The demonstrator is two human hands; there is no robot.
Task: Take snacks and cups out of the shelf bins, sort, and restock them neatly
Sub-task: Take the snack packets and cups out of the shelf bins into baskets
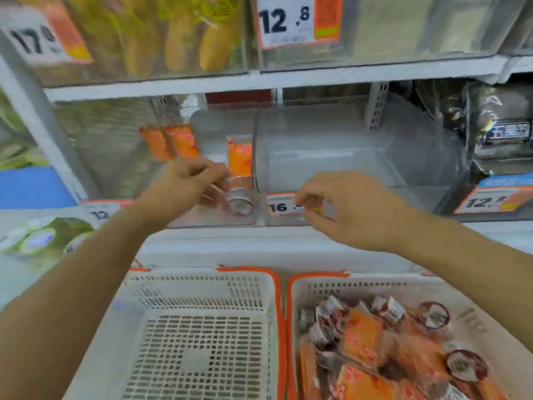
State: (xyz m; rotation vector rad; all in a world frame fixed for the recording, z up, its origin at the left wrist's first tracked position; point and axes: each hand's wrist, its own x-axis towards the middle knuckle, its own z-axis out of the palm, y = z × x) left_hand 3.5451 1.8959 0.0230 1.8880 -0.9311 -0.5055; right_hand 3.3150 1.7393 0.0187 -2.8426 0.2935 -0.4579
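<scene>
My left hand reaches into the left clear bin on the middle shelf, its fingers curled round a clear cup with a red lid. Another such cup lies beside it at the bin's front. Orange snack packs stand upright further back in that bin, with one more by its right wall. My right hand is at the front of the empty right bin. Its fingertips and thumb pinch around the price label there.
Two white baskets with orange rims sit below the shelf. The left basket holds nothing; the right basket is filled with orange packs and red-lidded cups. Dark packets fill the bin at far right. Bins with price tags line the shelf above.
</scene>
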